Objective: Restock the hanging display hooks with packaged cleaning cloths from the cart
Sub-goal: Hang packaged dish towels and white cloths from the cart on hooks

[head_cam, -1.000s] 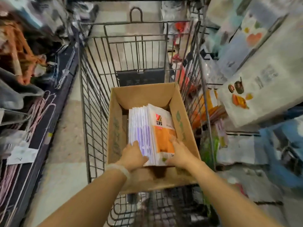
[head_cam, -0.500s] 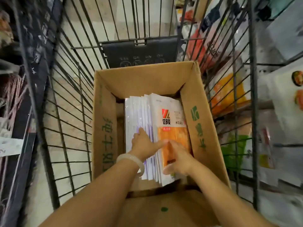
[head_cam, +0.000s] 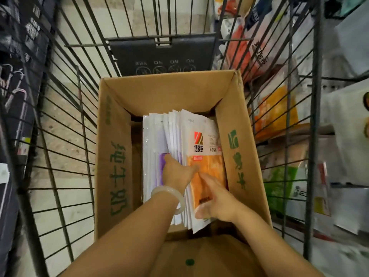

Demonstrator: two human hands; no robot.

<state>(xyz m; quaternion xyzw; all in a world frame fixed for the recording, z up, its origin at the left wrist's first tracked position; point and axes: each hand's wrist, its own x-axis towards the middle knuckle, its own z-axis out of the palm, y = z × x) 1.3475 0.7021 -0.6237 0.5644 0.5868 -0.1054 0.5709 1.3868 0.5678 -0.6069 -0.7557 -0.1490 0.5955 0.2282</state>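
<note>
Packaged cleaning cloths (head_cam: 201,148) stand on edge as a fanned row inside an open cardboard box (head_cam: 115,156), leaning toward the box's right wall; the front pack shows a white top with a red-and-black logo and an orange lower half, and the packs behind it on the left show purple. Your left hand (head_cam: 176,172) reaches into the row with its fingers wedged between packs, splitting the purple ones on the left from the rest, thumb lying across the orange face; it parts the stack rather than closes round anything. Your right hand (head_cam: 216,200) lies on the lower part of the orange pack, fingers spread over its face and thumb at its near bottom edge, pinching that front bundle from the near side; how many packs it holds you cannot tell. A pale bangle (head_cam: 169,196) sits on your left wrist, just touching the near edges of the packs. The box has green printed characters on both side flaps and a near flap folded toward you with a green dot. The box sits in a wire cart (head_cam: 65,136), its far end against a dark plastic panel (head_cam: 162,53) marked with small icons. Through the cart's right bars, bagged goods in orange, green and white hang or lean on shelving (head_cam: 279,108); on the left, dark shelving with blurred items; pale floor below
</note>
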